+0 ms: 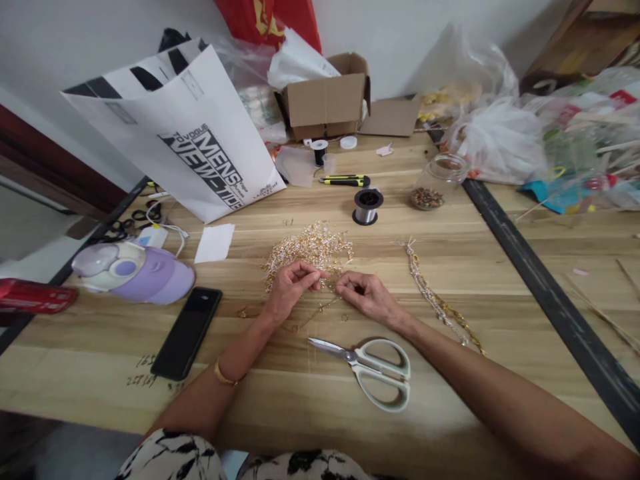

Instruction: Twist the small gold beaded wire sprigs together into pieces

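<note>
My left hand point(291, 288) is closed in a pinch at the front of a pile of small gold and clear beads point(313, 247); what lies between its fingertips is too small to make out. Just to its right, my right hand point(369, 297) pinches the end of a thin gold beaded chain point(321, 308). The chain trails left over the table and passes under my left wrist. Below the hands lie scissors point(353, 360) with pale handles, their blades pointing left. Finished-looking strands of clear and gold beads point(435, 300) rest beyond my right wrist.
A black phone point(187, 333) and a purple bottle point(137, 270) lie at left, near a white paper bag point(195, 133). Behind the beads are a wire spool point(367, 207), a yellow-black cutter point(345, 181), a glass jar point(435, 183) and a cardboard box point(327, 107). Plastic bags point(500, 140) crowd the back right.
</note>
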The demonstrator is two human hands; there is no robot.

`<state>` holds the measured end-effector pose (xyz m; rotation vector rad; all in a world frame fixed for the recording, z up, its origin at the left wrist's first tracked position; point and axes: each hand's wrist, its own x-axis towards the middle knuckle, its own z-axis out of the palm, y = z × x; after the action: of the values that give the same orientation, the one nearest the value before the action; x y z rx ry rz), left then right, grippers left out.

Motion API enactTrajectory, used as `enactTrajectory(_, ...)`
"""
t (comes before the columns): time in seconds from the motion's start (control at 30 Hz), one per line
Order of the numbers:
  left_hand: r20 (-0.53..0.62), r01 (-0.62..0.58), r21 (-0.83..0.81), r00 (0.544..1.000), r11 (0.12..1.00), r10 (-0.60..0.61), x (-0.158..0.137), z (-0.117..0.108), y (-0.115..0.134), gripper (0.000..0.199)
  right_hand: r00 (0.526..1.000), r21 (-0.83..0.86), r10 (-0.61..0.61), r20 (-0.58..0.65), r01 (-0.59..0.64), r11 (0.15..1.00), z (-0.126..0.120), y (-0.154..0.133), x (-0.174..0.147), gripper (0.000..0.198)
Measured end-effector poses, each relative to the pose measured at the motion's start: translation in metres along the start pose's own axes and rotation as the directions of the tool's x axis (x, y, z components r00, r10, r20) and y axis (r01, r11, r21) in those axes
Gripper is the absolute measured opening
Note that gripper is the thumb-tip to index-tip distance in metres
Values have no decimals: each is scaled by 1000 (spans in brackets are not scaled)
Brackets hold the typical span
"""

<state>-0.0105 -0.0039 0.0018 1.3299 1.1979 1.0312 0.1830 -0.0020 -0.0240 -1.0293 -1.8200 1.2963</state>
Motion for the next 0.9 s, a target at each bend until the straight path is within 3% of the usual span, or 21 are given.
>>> enactTrajectory(0.17,82,-9,52,997,999,5,-2,4,-4,13,1000,6,-7,-2,7,1000,0,-2,0,19)
enactTrajectory(0.27,102,-83,175,993,981,66,-5,8,-6,10,1000,14,-4,1,4,1000,0,-2,0,20)
enactTrajectory(0.47,170,-272,479,962,834,215,-7,12,-10,8,1000,28,7,9,-7,1000,0,-2,-2,21)
enactTrajectory(0.67,258,-364,515,929,776,265,-5,13,-13,14,999,20,-38,22,37,999,-2,1,-2,24)
enactTrajectory(0.9,318,-378,515,918,769,238,-6,14,-12,13,999,31,-47,22,47,998,-1,0,-2,25)
